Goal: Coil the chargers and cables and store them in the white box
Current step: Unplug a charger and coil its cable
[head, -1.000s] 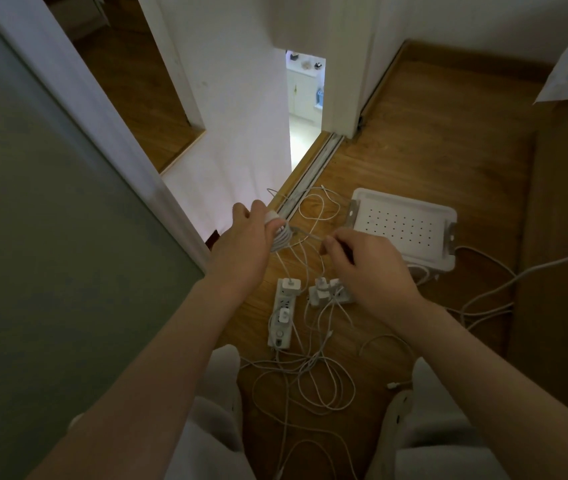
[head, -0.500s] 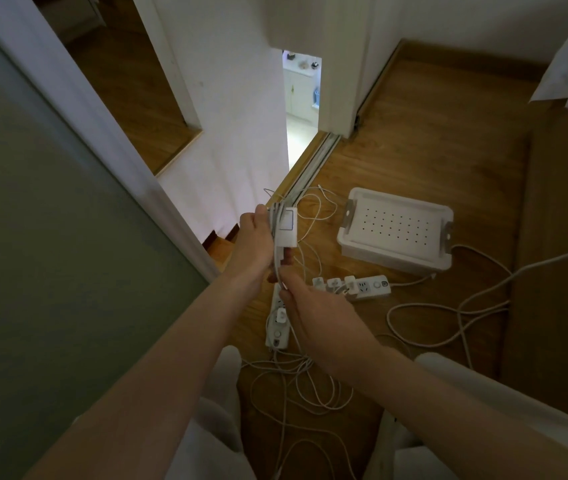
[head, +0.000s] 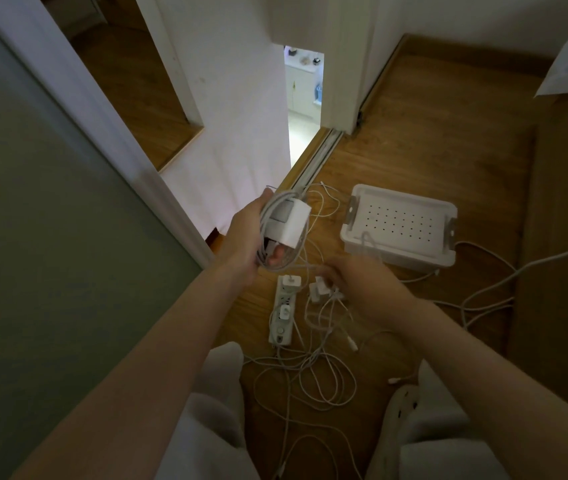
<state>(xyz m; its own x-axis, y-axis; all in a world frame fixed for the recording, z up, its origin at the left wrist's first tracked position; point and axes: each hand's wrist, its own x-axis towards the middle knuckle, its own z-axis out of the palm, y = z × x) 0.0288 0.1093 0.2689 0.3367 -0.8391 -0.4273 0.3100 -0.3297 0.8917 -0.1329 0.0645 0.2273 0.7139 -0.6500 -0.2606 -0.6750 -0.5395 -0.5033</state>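
Note:
My left hand [head: 246,237] holds a white charger brick [head: 293,223] with its cable looped in a coil [head: 272,233] around my palm, raised above the floor. My right hand [head: 362,285] is lower and to the right, blurred, its fingers curled on a strand of white cable that runs from the coil. The white box [head: 400,226], with a perforated bottom, stands on the wooden floor to the right of both hands; a cable loop [head: 367,244] hangs over its near wall. A tangle of white cables [head: 310,372] lies on the floor between my knees.
A white power strip [head: 282,311] with plugged-in adapters lies below my left hand, and more small chargers [head: 320,289] sit beside my right fingers. A thicker white cord [head: 490,289] snakes off to the right. A door frame [head: 109,133] and sliding track [head: 317,157] stand to the left.
My left hand turned so the charger brick and coil face up. My right hand moved right and down, drawing the cable away from the coil toward the small chargers.

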